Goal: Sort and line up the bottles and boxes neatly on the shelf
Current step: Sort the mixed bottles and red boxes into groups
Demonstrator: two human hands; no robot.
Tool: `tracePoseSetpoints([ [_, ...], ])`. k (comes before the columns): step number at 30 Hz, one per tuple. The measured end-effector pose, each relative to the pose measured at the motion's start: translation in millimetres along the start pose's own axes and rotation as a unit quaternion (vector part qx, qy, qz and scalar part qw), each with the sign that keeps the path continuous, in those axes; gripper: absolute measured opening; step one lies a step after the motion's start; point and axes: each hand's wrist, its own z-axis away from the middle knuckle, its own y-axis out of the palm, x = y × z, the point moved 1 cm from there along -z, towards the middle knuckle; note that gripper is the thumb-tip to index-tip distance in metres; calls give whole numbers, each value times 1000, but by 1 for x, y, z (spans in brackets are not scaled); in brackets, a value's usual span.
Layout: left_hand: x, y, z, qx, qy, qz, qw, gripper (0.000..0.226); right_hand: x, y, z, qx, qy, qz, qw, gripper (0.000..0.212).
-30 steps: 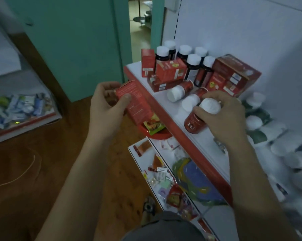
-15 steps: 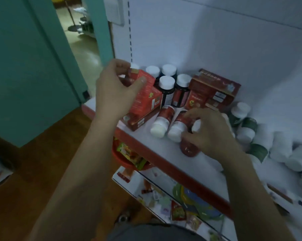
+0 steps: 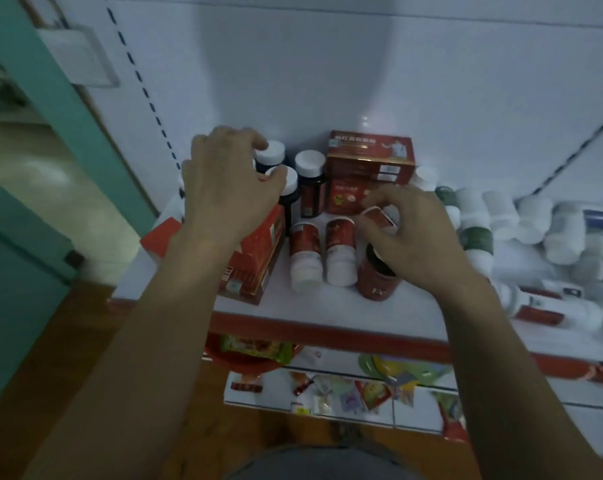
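The white shelf [image 3: 328,308] with a red front edge holds the goods. My left hand [image 3: 224,188] lies over a stack of red boxes [image 3: 255,258] at the shelf's left end, fingers spread and touching the white caps of upright dark bottles [image 3: 310,171]. Two red bottles [image 3: 322,254] lie side by side, caps toward me. Just right of them my right hand [image 3: 414,237] grips a red bottle [image 3: 376,282], fingertips against another lying red bottle [image 3: 379,216]. A larger red box [image 3: 373,157] leans at the back. A heap of white bottles [image 3: 535,233] covers the right side.
Below is a lower shelf [image 3: 414,415] strewn with small sachets, and a red bowl [image 3: 244,363] of snack packs hangs under the upper shelf's edge. A teal door frame [image 3: 50,98] stands at the left. White back panel [image 3: 328,64] closes the shelf behind.
My left hand has carried a red box from beside the shelf up onto the box stack at the left end. My right hand has stayed on the red bottle. The view has moved closer.
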Motion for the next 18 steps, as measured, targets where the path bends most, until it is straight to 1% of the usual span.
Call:
tracePoseSetpoints([
  [2,-17,-1,-2,17,65,19,998,40,-2,-7,5,-10,6,0,1000,24],
  [4,-40,6,-1,53,132,34,989,42,-10,-19,11,-16,18,12,1000,23],
  [7,-75,23,1,114,193,24,974,45,-32,-44,26,-18,49,39,998,28],
  [9,-97,38,0,137,220,3,966,44,-49,-62,40,5,76,62,995,38],
  [11,-122,56,1,157,239,-17,958,51,-71,-82,60,33,119,91,988,49],
  [14,-167,82,8,213,250,-44,943,67,-109,-120,98,65,186,138,971,45],
  [16,-202,101,17,254,255,-55,931,69,-136,-148,126,69,214,159,961,44],
  [18,-245,119,29,265,272,-52,924,67,-163,-178,152,69,241,165,954,45],
])
